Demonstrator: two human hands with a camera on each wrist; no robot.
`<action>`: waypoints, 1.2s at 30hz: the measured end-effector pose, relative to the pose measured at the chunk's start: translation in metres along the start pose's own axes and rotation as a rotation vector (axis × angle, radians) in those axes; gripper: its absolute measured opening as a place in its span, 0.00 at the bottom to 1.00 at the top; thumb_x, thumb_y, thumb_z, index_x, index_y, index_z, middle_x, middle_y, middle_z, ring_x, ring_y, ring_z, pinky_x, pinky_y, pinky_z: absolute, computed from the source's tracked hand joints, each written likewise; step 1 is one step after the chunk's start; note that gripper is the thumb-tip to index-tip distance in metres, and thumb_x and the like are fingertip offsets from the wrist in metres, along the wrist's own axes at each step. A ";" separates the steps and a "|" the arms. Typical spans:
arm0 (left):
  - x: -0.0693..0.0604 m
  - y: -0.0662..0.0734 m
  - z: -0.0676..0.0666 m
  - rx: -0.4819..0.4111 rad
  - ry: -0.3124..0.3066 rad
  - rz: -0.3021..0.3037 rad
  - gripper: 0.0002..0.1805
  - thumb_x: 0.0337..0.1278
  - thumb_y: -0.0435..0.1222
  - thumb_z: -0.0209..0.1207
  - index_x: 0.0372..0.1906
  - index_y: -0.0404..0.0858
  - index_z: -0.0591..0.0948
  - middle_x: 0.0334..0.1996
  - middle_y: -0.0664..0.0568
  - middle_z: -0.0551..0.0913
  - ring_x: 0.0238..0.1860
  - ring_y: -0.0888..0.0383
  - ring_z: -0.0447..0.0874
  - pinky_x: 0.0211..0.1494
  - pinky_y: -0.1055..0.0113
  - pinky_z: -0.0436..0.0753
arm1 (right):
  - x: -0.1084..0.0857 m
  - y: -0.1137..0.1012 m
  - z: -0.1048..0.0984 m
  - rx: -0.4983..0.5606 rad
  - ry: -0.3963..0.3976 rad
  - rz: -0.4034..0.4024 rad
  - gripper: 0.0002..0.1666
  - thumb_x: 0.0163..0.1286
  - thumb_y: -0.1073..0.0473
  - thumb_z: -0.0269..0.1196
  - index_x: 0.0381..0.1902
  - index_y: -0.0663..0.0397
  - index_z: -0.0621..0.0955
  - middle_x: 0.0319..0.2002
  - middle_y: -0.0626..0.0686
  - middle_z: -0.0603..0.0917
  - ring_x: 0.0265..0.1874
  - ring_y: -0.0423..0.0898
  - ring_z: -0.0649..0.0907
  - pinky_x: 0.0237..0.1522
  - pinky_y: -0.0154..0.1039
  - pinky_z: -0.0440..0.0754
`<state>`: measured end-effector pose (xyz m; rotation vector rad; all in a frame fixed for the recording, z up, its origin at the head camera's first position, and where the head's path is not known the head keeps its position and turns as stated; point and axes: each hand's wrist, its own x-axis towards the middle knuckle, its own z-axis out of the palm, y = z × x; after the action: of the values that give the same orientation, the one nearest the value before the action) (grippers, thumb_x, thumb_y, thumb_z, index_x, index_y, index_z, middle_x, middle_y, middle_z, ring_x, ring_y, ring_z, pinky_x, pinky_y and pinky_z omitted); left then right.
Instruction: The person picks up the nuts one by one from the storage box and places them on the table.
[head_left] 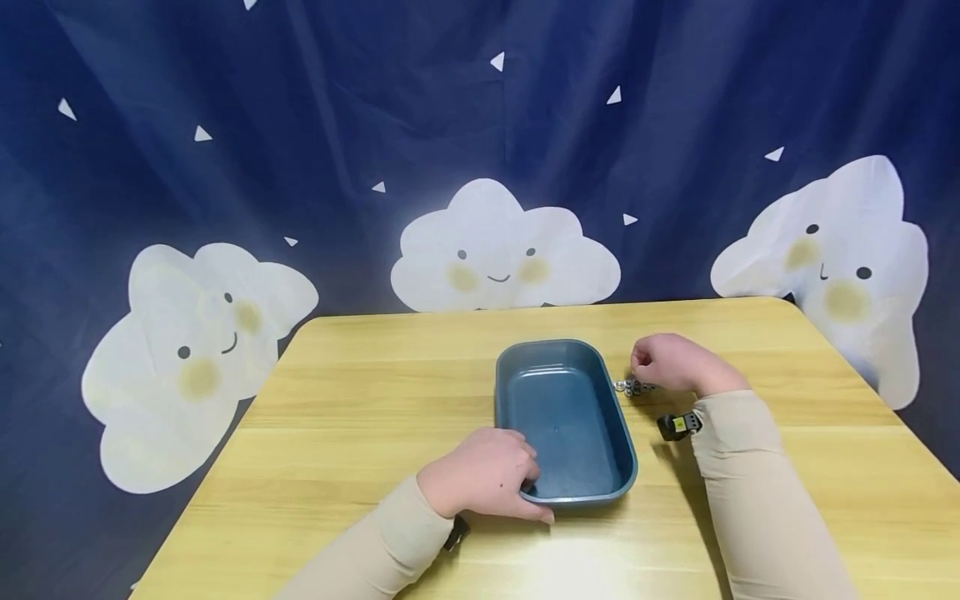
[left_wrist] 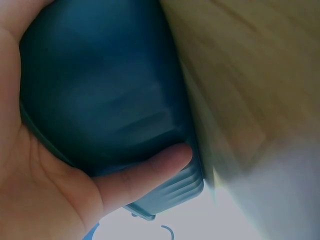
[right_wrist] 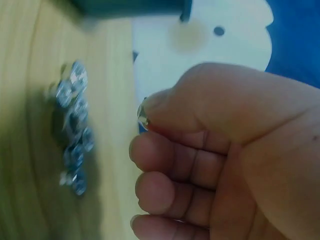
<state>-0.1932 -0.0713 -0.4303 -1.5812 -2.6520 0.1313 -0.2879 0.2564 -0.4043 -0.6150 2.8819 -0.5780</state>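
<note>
A dark blue rectangular plastic tray lies on the wooden table. My left hand grips its near left corner, with the fingers over the rim and the thumb along the outer wall. Just right of the tray is a small cluster of clear, faceted gems. Above that cluster, my right hand pinches a small shiny gem between thumb and forefinger. Most of this gem is hidden by the fingertips, and its full shape cannot be made out. The other right fingers are curled in.
The wooden table reaches back to a dark blue curtain printed with smiling white clouds. A dark strapped device sits at the right wrist, and part of another dark device shows under the left wrist.
</note>
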 end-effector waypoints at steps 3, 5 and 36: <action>0.000 -0.001 0.001 -0.007 0.001 0.001 0.30 0.52 0.72 0.58 0.14 0.55 0.72 0.19 0.67 0.66 0.25 0.66 0.67 0.25 0.71 0.66 | 0.000 0.010 0.003 -0.006 -0.021 0.040 0.06 0.66 0.62 0.58 0.28 0.49 0.79 0.26 0.45 0.78 0.28 0.45 0.75 0.38 0.44 0.71; 0.000 -0.001 0.002 -0.009 0.006 0.003 0.30 0.52 0.72 0.58 0.14 0.55 0.72 0.19 0.67 0.66 0.25 0.65 0.67 0.25 0.71 0.67 | 0.000 0.014 0.004 0.001 -0.027 0.055 0.06 0.67 0.61 0.58 0.29 0.50 0.80 0.26 0.45 0.79 0.29 0.45 0.76 0.38 0.45 0.72; 0.000 -0.002 0.001 -0.017 0.012 -0.001 0.31 0.52 0.72 0.58 0.13 0.54 0.69 0.18 0.66 0.65 0.24 0.66 0.65 0.25 0.72 0.65 | 0.000 0.026 0.015 0.058 -0.038 0.122 0.07 0.67 0.61 0.58 0.30 0.51 0.82 0.26 0.47 0.79 0.27 0.46 0.76 0.34 0.43 0.71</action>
<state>-0.1946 -0.0724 -0.4313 -1.5804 -2.6518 0.0986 -0.2945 0.2736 -0.4282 -0.4335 2.8313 -0.6227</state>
